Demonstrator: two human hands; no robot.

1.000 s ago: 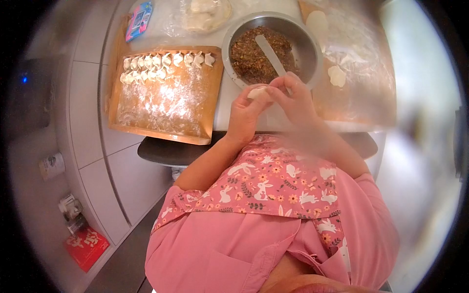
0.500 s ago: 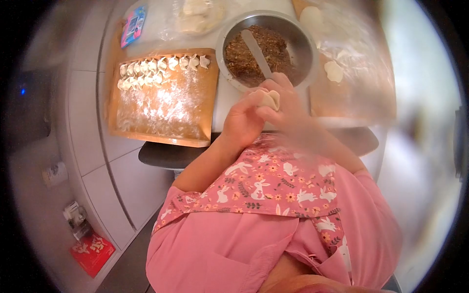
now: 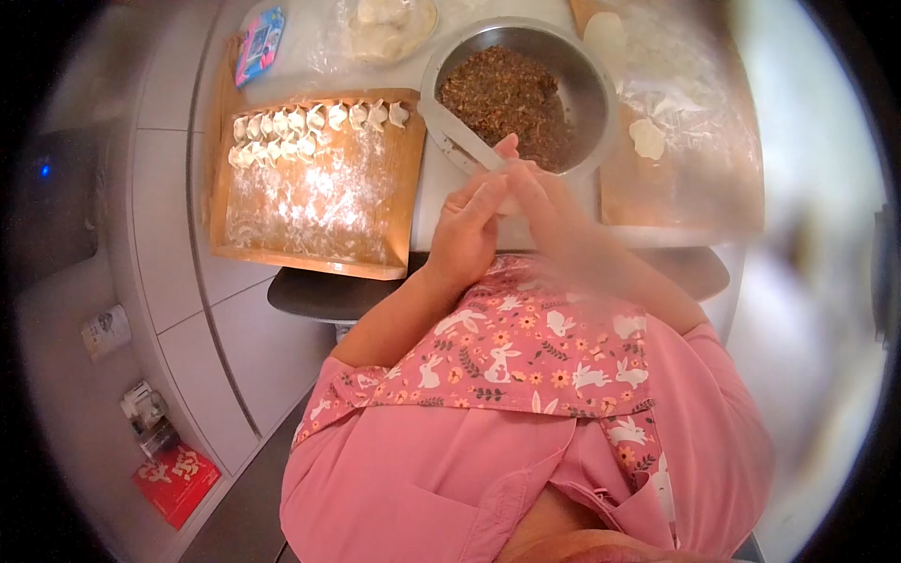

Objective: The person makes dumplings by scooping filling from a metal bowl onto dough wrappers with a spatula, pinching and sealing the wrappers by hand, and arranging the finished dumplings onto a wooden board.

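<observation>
My left hand [image 3: 471,225] and my right hand [image 3: 542,195] are pressed together just below the near rim of the metal bowl [image 3: 603,122]. Between them only a pale sliver of a dumpling [image 3: 509,205] shows; the fingers hide the rest. A flat spatula [image 3: 469,141] sticks out of my right hand, its blade slanting up and left across the bowl's near-left rim. Brown minced filling [image 3: 507,94] covers much of the bowl's bottom.
Left of the bowl, a floured wooden tray [image 3: 310,216] bears rows of folded dumplings [image 3: 300,122] along its far side. A wrapper [image 3: 647,138] lies on the plastic-covered board [image 3: 676,192] to the right. Dough under plastic [image 3: 389,33] and a blue-pink packet [image 3: 259,47] lie farther back.
The spatula has swung left, from over the filling to the bowl's near-left rim. My hands have closed in around the dumpling, which showed plainly before and is now mostly hidden.
</observation>
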